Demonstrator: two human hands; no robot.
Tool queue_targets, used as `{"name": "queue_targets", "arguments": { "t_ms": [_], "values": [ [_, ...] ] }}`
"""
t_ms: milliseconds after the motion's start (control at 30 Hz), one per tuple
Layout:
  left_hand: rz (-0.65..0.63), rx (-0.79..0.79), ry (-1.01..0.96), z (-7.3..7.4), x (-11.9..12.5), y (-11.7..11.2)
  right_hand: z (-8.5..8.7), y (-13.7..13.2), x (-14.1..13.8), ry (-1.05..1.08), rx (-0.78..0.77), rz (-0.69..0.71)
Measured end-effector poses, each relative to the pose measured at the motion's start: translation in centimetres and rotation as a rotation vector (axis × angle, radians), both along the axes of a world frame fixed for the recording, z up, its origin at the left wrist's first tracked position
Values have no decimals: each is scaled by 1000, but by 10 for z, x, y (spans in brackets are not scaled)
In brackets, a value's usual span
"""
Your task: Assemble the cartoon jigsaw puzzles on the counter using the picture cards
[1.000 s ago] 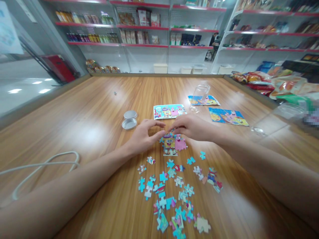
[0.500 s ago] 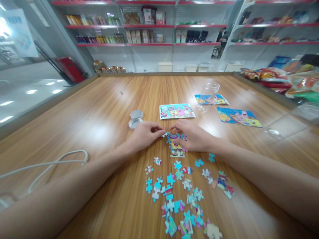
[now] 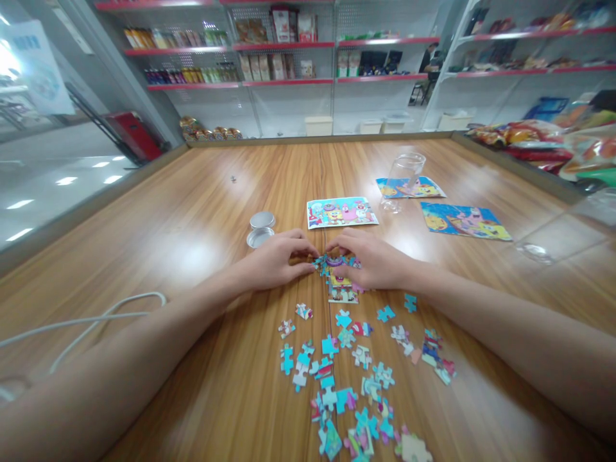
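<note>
A partly joined jigsaw puzzle (image 3: 342, 294) lies flat on the table, with a yellow cartoon figure in its middle. My left hand (image 3: 283, 260) pinches a small blue puzzle piece (image 3: 318, 262) between thumb and fingers at the puzzle's upper left edge. Whether that piece is locked in, I cannot tell. Curved over the puzzle's right side, my right hand (image 3: 368, 260) grips it with thumb and fingers and hides part of it. Many loose puzzle pieces (image 3: 330, 346) are spread on the near side. Beyond my hands lies a picture card (image 3: 342, 213) of cartoon characters.
Two round metal tin parts (image 3: 262, 221) sit left of the card. A clear plastic jar (image 3: 405, 174) stands by two blue picture sheets (image 3: 466, 221), with another clear container (image 3: 568, 231) farther right. A white cable (image 3: 110, 316) loops at left. Snack bags (image 3: 529, 138) are piled beyond the right edge.
My left hand has shifted slightly, bringing the blue piece against the puzzle's left edge. The right hand stays almost in place over the puzzle. The view has tilted slightly.
</note>
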State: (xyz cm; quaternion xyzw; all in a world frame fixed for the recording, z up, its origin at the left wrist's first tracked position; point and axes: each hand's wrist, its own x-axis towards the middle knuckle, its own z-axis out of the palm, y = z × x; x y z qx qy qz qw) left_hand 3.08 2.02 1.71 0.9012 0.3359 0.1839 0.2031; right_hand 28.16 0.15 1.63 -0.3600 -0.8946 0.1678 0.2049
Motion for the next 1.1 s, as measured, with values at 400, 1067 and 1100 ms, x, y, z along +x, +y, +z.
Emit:
{"name": "queue_targets", "arguments": {
  "t_ms": [400,1067,1100],
  "values": [
    [-49,-134,-48,-3,-3,3,1,-2,-2,-47,-2,22],
    [-264,4,-114,-2,-7,-1,4,-3,-2,-61,-18,2],
    [-273,25,-125,-2,-7,-1,4,-3,-2,-62,-19,4]
  ]
}}
